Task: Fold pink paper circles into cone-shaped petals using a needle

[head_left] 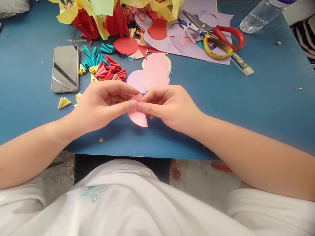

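Between my two hands is a pink paper half-circle (137,117), its straight edge toward the right and its curve toward the left. My left hand (103,101) pinches it from the left, thumb in front and fingers behind. From the other side my right hand (169,103) grips the straight edge, its thumb tip nearly meeting the left thumb. Just beyond the hands lie pink paper circles (156,70) and a lilac paper circle (136,79). Small rolled paper cones in red (109,70), teal (92,59) and yellow (64,102) are piled beyond my left hand.
A phone (65,68) lies at the left. Scissors (216,36), cut lilac paper (169,44), a cutter blade or eraser-like stick (242,64) and a water bottle (262,14) are at the back right. Red and yellow tissue paper (115,19) stands at the back of the blue table (258,108).
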A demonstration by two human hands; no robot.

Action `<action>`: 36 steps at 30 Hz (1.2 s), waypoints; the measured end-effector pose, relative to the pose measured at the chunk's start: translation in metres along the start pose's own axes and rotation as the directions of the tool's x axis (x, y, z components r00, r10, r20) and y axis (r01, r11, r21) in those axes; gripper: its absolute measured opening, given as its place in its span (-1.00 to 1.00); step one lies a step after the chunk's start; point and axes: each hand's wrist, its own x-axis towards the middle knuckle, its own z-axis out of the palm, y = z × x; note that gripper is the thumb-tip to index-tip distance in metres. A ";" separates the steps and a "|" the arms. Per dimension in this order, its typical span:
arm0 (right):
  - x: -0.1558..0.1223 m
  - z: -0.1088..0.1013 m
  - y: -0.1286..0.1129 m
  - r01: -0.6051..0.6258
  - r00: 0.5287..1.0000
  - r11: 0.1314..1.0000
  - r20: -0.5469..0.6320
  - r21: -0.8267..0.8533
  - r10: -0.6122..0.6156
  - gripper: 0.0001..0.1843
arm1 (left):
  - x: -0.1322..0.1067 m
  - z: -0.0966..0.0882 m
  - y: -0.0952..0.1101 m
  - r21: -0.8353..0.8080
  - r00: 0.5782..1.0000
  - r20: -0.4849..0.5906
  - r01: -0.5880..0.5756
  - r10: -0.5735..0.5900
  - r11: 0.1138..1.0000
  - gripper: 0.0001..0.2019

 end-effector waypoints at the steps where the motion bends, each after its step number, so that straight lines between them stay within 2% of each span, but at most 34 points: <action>1: 0.000 0.000 0.000 0.003 1.000 1.000 -0.008 -0.007 -0.003 -0.46 | 0.000 0.000 0.001 -0.003 1.000 0.006 0.022 -0.022 1.000 -0.84; 4: -0.001 0.001 0.000 0.034 0.999 0.998 -0.034 -0.046 -0.036 -0.44 | -0.001 0.000 0.002 0.021 0.998 0.003 0.056 -0.056 0.998 -0.80; 8: -0.001 0.003 -0.001 0.069 0.996 0.995 -0.051 -0.071 -0.072 -0.43 | -0.002 0.000 0.001 0.072 0.999 -0.040 0.025 -0.023 0.997 -0.83; 11: -0.001 0.004 -0.001 0.068 0.997 0.996 -0.043 -0.059 -0.071 -0.44 | -0.002 -0.001 -0.001 0.138 0.998 -0.046 0.040 -0.034 0.990 -0.82; 15: -0.002 0.004 -0.001 0.052 0.998 0.998 -0.024 -0.026 -0.053 -0.47 | -0.002 -0.002 0.000 0.148 0.999 -0.037 0.041 -0.036 0.988 -0.84; 19: -0.003 0.004 -0.002 0.039 0.999 0.999 -0.022 -0.008 -0.039 -0.47 | -0.003 0.000 0.001 0.134 0.999 -0.037 0.021 -0.016 0.991 -0.83; 26: -0.005 0.004 -0.005 0.015 0.999 1.000 -0.049 -0.005 -0.015 -0.45 | -0.003 0.004 0.002 -0.014 0.998 -0.007 0.069 -0.069 0.998 -0.75; 36: -0.007 0.007 -0.011 -0.007 0.997 0.994 -0.075 0.112 0.016 -0.53 | -0.003 0.004 0.001 0.031 0.997 -0.049 0.059 -0.057 0.998 -0.80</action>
